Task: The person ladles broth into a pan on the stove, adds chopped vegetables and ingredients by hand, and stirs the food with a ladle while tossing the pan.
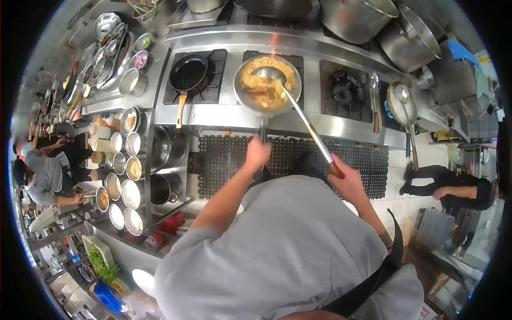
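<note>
The left hand [258, 153] is closed around the handle [263, 129] of a metal pan [238, 95], although its fingers are blurred. This pan is above the middle burner [297, 57] of the stove [330, 121], near the front edge, and it contains noodle-like food [252, 85]. The right hand [348, 180] has its fingers wrapped around the brown end of a long ladle [308, 125], whose bowl is in the food. A black frying pan [188, 73] sits toward the left edge of the stove, its handle reaching over the front edge.
</note>
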Motion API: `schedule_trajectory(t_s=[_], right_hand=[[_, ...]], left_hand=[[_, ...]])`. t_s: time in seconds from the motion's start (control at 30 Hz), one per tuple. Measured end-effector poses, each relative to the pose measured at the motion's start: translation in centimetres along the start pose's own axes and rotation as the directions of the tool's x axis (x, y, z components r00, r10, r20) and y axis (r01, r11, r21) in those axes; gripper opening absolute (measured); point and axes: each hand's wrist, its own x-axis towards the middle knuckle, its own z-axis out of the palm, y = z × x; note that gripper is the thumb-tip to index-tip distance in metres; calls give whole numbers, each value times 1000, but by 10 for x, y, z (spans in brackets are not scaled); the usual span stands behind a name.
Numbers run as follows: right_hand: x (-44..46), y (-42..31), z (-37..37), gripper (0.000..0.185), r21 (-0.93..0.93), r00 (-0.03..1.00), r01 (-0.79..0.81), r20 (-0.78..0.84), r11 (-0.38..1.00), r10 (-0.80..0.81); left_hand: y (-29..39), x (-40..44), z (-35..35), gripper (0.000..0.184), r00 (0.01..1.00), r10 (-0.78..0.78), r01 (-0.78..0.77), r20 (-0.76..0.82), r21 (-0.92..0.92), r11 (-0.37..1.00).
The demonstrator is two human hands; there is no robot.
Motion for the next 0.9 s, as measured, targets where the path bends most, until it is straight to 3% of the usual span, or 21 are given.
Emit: schedule_trajectory(t_s=[0.1, 0.17, 0.33, 0.4, 0.53, 0.63, 0.7, 0.9], right_hand=[[-7, 12, 1, 67, 5, 996, 79, -42, 997, -79], [-1, 10, 3, 68, -6, 998, 14, -61, 1000, -14], [16, -5, 1, 69, 89, 986, -164, -25, 982, 167], [23, 3, 8, 68, 76, 989, 22, -148, 997, -11], [52, -9, 3, 68, 4, 991, -109, -80, 994, 109], [91, -1, 11, 67, -61, 985, 111, -125, 992, -118], [113, -4, 11, 64, -280, 968, 192, -102, 941, -228], [107, -21, -56, 62, -317, 981, 186, 1, 930, -196]], left_hand=[[16, -22, -11, 28, 1000, -15, 15, 5, -4, 1000], [59, 1, -24, 27, 991, -101, 103, 90, -21, 994], [69, 29, -22, 29, 1000, -21, 23, 20, -77, 997], [65, 20, -26, 30, 999, -5, 7, 40, -57, 998], [66, 30, -26, 31, 999, -10, 10, 31, -6, 1000], [62, 36, -22, 35, 997, -58, 59, 57, -10, 998], [36, 49, -12, 31, 991, 120, -110, -60, 144, 983], [42, 27, -16, 44, 979, 169, -134, -118, 259, 957]])
